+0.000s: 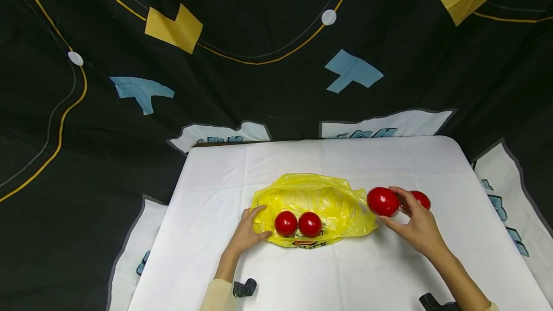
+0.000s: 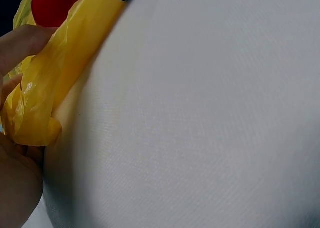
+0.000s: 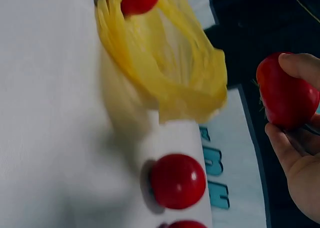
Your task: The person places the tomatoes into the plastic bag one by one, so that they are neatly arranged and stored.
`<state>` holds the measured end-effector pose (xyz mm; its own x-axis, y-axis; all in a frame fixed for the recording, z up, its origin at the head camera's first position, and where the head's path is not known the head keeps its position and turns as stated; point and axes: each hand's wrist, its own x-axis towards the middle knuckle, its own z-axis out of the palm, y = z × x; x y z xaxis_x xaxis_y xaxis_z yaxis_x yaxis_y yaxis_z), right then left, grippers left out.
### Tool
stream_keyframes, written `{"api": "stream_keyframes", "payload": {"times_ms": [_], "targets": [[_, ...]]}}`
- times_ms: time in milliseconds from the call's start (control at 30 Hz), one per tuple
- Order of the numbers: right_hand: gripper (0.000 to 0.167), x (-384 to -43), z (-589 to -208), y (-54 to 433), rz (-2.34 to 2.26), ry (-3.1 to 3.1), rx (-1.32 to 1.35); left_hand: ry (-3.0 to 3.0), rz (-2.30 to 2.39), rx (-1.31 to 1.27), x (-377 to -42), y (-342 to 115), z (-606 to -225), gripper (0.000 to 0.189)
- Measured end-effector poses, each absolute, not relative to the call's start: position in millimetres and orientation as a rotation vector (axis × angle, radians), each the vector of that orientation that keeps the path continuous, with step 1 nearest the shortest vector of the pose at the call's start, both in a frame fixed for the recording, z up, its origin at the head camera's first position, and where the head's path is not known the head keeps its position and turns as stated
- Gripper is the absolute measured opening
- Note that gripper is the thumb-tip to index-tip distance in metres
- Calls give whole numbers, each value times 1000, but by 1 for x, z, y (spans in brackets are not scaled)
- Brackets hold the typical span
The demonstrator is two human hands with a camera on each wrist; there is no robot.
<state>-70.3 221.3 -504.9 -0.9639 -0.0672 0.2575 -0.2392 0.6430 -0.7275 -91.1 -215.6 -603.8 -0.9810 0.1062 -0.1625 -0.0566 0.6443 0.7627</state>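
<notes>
A yellow plastic bag (image 1: 345,222) lies on the white table with its mouth spread open. Two red tomatoes (image 1: 285,223) sit side by side in it. My left hand (image 1: 247,234) grips the bag's left edge, and in the left wrist view a fold of the yellow film is between thumb and fingers. My right hand (image 1: 410,222) holds another red tomato (image 3: 285,95) by its side, at the bag's right end, with small green bits showing at its stem. Behind the right hand, a further tomato (image 1: 421,199) is partly hidden.
Two tomatoes rest on the table to the right of the bag in the right wrist view, the nearer tomato (image 3: 178,181) whole and the other cut off by the frame. The white tabletop (image 1: 302,277) ends at a dark patterned cloth (image 1: 268,95) behind.
</notes>
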Motion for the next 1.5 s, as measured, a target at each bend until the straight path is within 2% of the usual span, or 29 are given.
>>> {"api": "stream_keyframes", "payload": {"times_ms": [600,1033,1500], "targets": [[75,-81,-531,180,1323,-2712,375,2670,1268,41,-91,-216,-605,80],[73,-73,-548,152,1375,-2677,511,2666,1268,38,-91,-216,-607,80],[72,-79,-571,138,1370,-2740,518,2664,1268,35,-91,-216,-606,79]]}}
